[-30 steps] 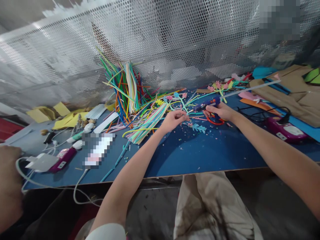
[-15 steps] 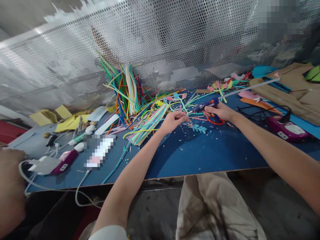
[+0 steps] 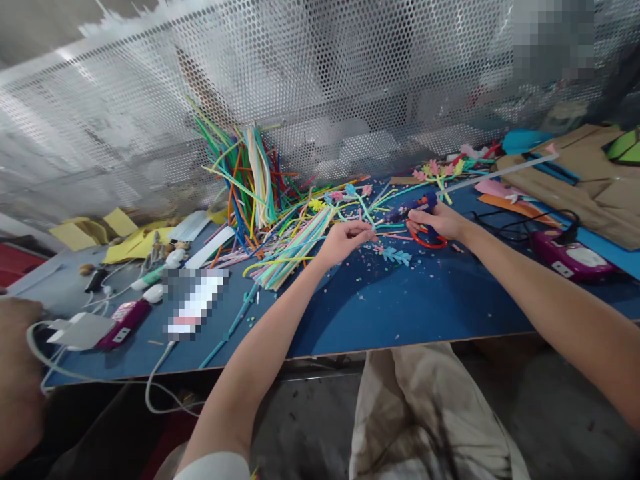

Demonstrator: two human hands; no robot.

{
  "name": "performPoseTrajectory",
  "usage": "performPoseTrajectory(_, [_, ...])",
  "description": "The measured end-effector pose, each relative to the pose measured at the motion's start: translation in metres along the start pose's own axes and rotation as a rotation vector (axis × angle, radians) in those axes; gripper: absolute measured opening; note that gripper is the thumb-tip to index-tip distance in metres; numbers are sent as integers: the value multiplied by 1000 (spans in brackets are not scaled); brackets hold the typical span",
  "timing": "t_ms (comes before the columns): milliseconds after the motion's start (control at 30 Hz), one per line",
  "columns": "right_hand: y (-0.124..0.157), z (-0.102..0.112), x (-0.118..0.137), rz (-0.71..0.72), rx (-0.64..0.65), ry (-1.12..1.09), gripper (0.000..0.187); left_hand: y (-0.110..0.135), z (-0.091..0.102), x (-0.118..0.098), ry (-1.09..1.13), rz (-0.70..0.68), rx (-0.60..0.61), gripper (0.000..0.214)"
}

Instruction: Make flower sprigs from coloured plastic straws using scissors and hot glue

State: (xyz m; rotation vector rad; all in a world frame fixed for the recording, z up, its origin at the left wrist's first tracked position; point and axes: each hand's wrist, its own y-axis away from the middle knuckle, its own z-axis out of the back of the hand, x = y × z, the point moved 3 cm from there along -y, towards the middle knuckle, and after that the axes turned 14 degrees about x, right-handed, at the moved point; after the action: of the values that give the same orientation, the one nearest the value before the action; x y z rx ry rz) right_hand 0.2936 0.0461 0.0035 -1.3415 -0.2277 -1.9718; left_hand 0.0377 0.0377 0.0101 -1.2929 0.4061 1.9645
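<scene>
My left hand (image 3: 345, 243) is closed in a pinch at the table's middle. A small pink bit, seemingly pipe cleaner (image 3: 374, 237), shows at its fingertips, mostly hidden. My right hand (image 3: 439, 220) grips a dark blue glue gun (image 3: 411, 208), its nozzle pointing left towards the pinched fingers. From the gun's back sticks a long translucent glue stick (image 3: 500, 174). Red scissor-like loops (image 3: 434, 246) hang at the same hand. Just below the nozzle lies a light blue leafy sprig (image 3: 397, 256). Behind my left hand are pipe-cleaner flowers (image 3: 351, 191) in pink, blue and yellow.
Bundled pipe cleaners (image 3: 263, 177) stand back left; more pastel ones (image 3: 295, 250) lie beside my left forearm. A phone (image 3: 197, 303), cables and a purple power strip (image 3: 123, 325) lie left. Another person's arm (image 3: 20, 380) enters there. Right are a purple socket block (image 3: 573, 257) and brown cardboard (image 3: 560, 183).
The whole view has shifted slightly. The glue gun's nozzle has come a little nearer to my left fingertips; both hands keep their grip.
</scene>
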Motion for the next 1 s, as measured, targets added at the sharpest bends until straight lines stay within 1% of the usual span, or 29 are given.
performPoseTrajectory(100, [0, -1, 2, 2, 14, -26, 50, 1, 0, 0, -16, 4, -6, 41])
performPoseTrajectory(267, [0, -1, 1, 28, -29, -102, 49, 2, 1, 2, -6, 1, -7, 38])
performPoseTrajectory(533, [0, -3, -2, 13, -24, -136, 49, 1, 2, 3, 15, -19, -12, 38])
performPoseTrajectory(600, [0, -2, -1, 10, -20, -108, 49, 1, 2, 2, 23, -20, -17, 38])
performPoseTrajectory(700, [1, 3, 1, -3, -8, 7, 47, 2, 2, 0, 24, -10, -25, 40])
performPoseTrajectory(767, [1, 13, -1, -56, -66, 138, 47, 2, 2, -1, 15, 1, -36, 41])
performPoseTrajectory(867, [6, 35, -13, -235, -231, 492, 36, 2, 3, -1, -10, -26, -66, 42])
performPoseTrajectory(900, [8, 41, -19, -312, -238, 618, 34, 1, 4, 0, -32, -43, -88, 41])
performPoseTrajectory(1000, [18, 58, -41, -551, -176, 867, 48, 0, 8, 5, -123, -92, -186, 38])
